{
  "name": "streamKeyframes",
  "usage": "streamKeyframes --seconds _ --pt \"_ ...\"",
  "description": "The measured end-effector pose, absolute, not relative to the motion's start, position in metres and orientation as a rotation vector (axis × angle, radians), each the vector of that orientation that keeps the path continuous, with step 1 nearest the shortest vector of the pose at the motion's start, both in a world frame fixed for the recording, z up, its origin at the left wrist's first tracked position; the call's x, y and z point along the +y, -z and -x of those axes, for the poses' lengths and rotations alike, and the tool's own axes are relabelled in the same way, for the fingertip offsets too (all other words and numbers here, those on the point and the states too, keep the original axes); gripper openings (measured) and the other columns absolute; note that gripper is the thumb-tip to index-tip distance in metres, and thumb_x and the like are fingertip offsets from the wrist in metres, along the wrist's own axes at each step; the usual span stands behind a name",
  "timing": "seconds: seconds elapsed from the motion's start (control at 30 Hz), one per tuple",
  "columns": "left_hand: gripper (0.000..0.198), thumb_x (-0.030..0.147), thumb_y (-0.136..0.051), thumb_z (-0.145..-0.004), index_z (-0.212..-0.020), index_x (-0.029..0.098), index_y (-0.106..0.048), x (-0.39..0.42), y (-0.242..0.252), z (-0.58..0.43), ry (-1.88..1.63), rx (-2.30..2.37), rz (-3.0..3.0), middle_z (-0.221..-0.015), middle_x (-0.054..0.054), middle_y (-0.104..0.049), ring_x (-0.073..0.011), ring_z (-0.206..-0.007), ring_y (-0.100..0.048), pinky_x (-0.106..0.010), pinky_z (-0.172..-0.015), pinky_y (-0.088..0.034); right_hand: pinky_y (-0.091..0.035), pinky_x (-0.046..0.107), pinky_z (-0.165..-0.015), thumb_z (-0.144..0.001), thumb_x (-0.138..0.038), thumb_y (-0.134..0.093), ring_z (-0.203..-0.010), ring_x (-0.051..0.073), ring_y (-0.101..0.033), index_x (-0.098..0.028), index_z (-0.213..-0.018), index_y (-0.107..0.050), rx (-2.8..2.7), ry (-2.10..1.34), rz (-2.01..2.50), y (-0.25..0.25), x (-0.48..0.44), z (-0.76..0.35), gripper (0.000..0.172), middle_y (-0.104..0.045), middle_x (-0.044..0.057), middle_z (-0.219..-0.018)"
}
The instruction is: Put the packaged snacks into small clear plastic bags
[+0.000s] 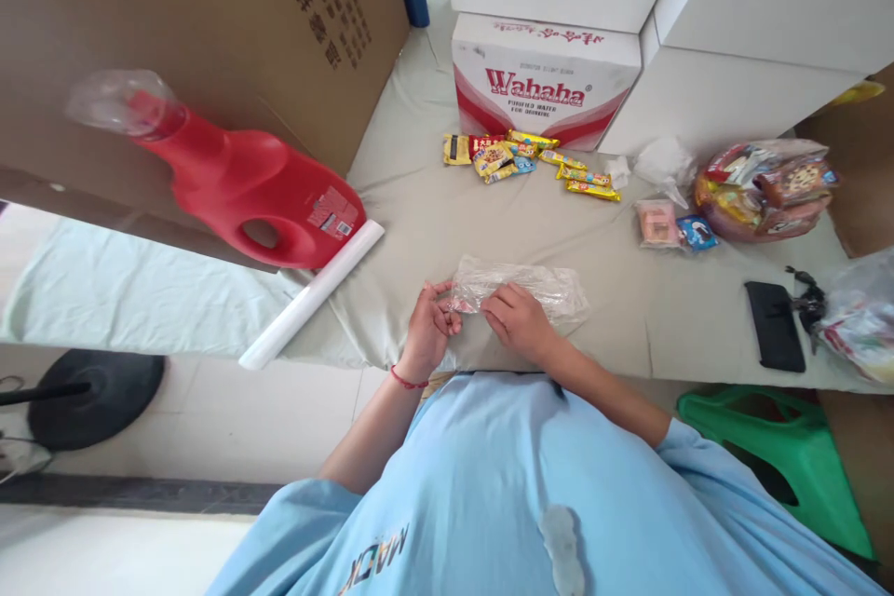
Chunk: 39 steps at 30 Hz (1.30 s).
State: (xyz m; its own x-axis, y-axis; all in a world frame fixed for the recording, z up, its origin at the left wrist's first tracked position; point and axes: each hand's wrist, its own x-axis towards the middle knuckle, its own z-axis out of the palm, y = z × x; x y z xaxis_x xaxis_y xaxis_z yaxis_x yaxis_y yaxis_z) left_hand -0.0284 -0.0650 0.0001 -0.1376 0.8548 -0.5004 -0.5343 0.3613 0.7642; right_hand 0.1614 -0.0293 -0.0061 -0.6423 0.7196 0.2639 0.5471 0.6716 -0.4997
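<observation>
At the frame's centre the left hand [431, 328] and right hand [518, 321] curl inward, fingertips pinching the near left end of a clear plastic bag [548, 287] that lies on the cloth-covered worktop [433, 223]. Snack packets [521, 158] sit at upper centre before a Wahaha carton [545, 79], and a red jug [265, 191] lies at left.

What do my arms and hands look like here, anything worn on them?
Left hand and right hand are bare, no gloves. A thin red string bracelet circles the left wrist; the right wrist is bare. Short light blue T-shirt sleeves leave both forearms uncovered.
</observation>
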Motion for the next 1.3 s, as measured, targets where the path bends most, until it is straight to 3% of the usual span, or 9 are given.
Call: streamKeyframes --seconds 0.13,0.2,0.4,0.57,0.73,0.97,1.2,1.3 --pt "0.039 0.030 -0.079 -0.066 -0.101 0.017 -0.065 -0.078 -0.002 0.036 -1.172 1.187 -0.361 -0.078 -0.005 -0.075 -0.0116 -0.054 -0.059 -0.021 -0.046 -0.033 -0.049 0.036 -0.080 -0.107 -0.024 -0.047 -0.089 0.023 -0.059 -0.022 -0.101 -0.071 -2.295 -0.638 1.004 0.006 -0.033 -0.167 0.025 -0.068 0.009 -0.094" --pt "0.037 0.022 -0.082 -0.059 -0.093 0.017 -0.068 -0.079 -0.003 0.035 -1.152 1.181 -0.365 -0.079 -0.004 -0.074 -0.0103 -0.057 -0.058 -0.020 -0.045 -0.031 -0.050 0.036 -0.081 -0.107 -0.024 -0.048 -0.091 0.023 -0.061 -0.023 -0.099 -0.070 -2.251 -0.669 1.025 0.006 -0.035 -0.168 0.023 -0.068 0.008 -0.094" --pt "0.040 0.045 -0.090 -0.067 -0.087 0.016 -0.073 -0.071 -0.005 0.026 -1.172 1.200 -0.376 -0.074 -0.001 -0.066 -0.0072 -0.056 -0.050 -0.020 -0.043 -0.023 -0.051 0.036 -0.081 -0.106 -0.026 -0.050 -0.090 0.023 -0.063 -0.023 -0.096 -0.069 -2.198 -0.695 1.095 0.000 -0.036 -0.173 0.022 -0.067 0.008 -0.092" --pt "0.040 0.043 -0.093 -0.063 -0.080 0.017 -0.068 -0.066 -0.004 0.024 -1.189 1.237 -0.364 -0.066 0.002 -0.062 -0.0060 -0.052 -0.045 -0.019 -0.043 -0.020 -0.052 0.037 -0.081 -0.107 -0.027 -0.048 -0.090 0.024 -0.063 -0.024 -0.096 -0.071 -2.218 -0.658 1.101 -0.004 -0.036 -0.177 0.025 -0.068 0.008 -0.093" --pt "0.043 0.056 -0.083 -0.072 -0.081 0.016 -0.069 -0.065 -0.004 0.026 -1.165 1.191 -0.355 -0.069 -0.002 -0.064 -0.0072 -0.051 -0.047 -0.020 -0.040 -0.017 -0.051 0.037 -0.079 -0.107 -0.026 -0.047 -0.089 0.024 -0.062 -0.023 -0.099 -0.073 -2.249 -0.604 1.085 -0.001 -0.036 -0.180 0.027 -0.069 0.010 -0.094" --pt "0.039 0.042 -0.090 -0.063 -0.077 0.016 -0.064 -0.064 -0.005 0.027 -1.130 1.201 -0.333 -0.065 0.002 -0.061 -0.0041 -0.047 -0.043 -0.019 -0.041 -0.014 -0.049 0.036 -0.078 -0.107 -0.023 -0.049 -0.088 0.022 -0.059 -0.023 -0.099 -0.074 -2.267 -0.533 1.042 0.004 -0.035 -0.184 0.026 -0.069 0.009 -0.093" --pt "0.047 0.056 -0.087 -0.069 -0.086 0.015 -0.071 -0.064 -0.005 0.026 -1.097 1.221 -0.373 -0.072 0.001 -0.063 -0.0049 -0.048 -0.045 -0.022 -0.042 -0.014 -0.048 0.035 -0.074 -0.106 -0.021 -0.051 -0.085 0.021 -0.058 -0.023 -0.100 -0.074 -2.235 -0.444 1.001 0.011 -0.035 -0.190 0.024 -0.069 0.008 -0.092" --pt "0.043 0.050 -0.089 -0.069 -0.082 0.015 -0.070 -0.062 -0.005 0.024 -1.083 1.248 -0.424 -0.070 0.001 -0.064 -0.0043 -0.048 -0.042 -0.023 -0.044 -0.019 -0.049 0.036 -0.075 -0.106 -0.021 -0.052 -0.086 0.022 -0.060 -0.024 -0.099 -0.074 -2.231 -0.492 1.017 0.011 -0.035 -0.191 0.023 -0.069 0.008 -0.092"
